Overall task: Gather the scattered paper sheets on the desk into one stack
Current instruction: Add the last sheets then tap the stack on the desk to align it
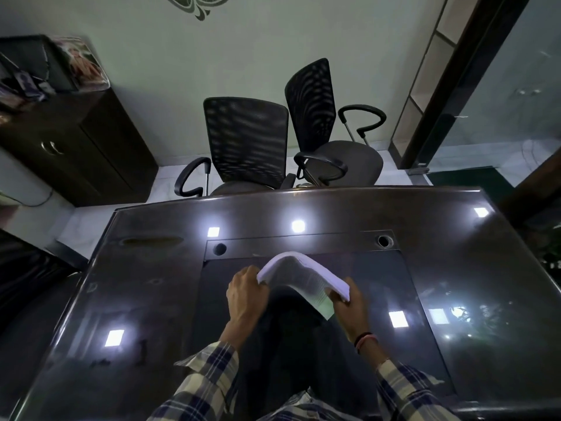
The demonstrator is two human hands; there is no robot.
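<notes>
Left hand (243, 294) and right hand (349, 302) gripping opposite ends of a bowed stack of paper sheets (299, 276), raised above the glossy dark desk (145, 299); two mesh office chairs (246, 141) beyond.

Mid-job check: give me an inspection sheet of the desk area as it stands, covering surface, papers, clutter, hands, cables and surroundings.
Surface: dark glossy desk with ceiling-light reflections; two round grommet holes near its far edge.
Job's things: one paper stack, bowed upward and lifted between both hands; no loose sheets seen on the desk.
Clutter: nothing seen on the desk.
Hands: left hand grips the stack's left end; right hand grips its right end.
Cables: one thin cable along the left wall; nothing seen on the desk.
Surroundings: two mesh-back chairs beyond the desk; dark cabinet at left carrying items; glass partition at right.
</notes>
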